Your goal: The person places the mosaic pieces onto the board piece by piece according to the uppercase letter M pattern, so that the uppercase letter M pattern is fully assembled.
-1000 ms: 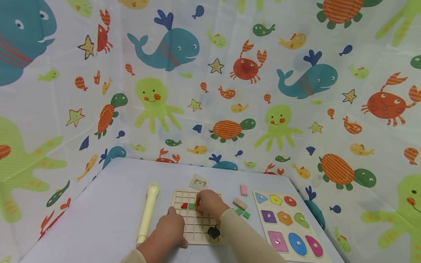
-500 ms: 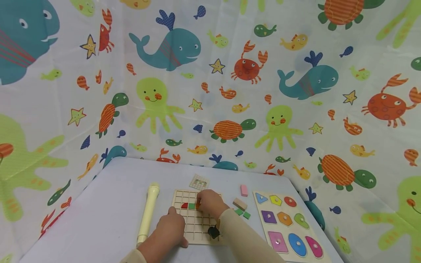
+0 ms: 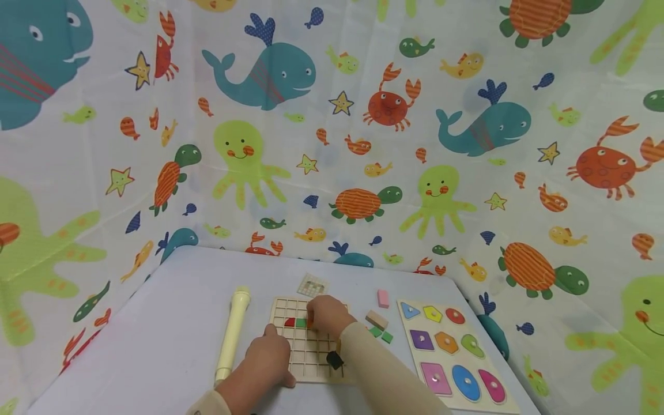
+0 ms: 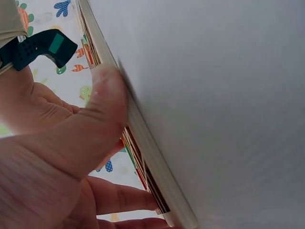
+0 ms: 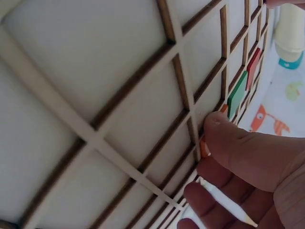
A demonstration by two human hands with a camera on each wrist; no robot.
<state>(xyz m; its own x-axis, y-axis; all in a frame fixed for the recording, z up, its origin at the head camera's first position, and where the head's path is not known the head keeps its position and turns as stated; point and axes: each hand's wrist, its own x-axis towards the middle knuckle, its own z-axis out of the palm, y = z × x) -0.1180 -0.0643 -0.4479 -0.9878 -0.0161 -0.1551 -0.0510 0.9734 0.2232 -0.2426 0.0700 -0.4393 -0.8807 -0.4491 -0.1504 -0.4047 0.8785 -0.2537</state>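
The bench (image 3: 155, 346) is carrying a grid board (image 3: 313, 358). Along the board's left edge, the left hand (image 3: 267, 353) is gripping it; within the board, the right hand (image 3: 328, 314) is pinching an orange piece (image 5: 205, 149) beside a green piece (image 3: 301, 323).

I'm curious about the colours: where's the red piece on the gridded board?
In the head view, the red piece sits upper left on the gridded board, immediately left of a green piece.
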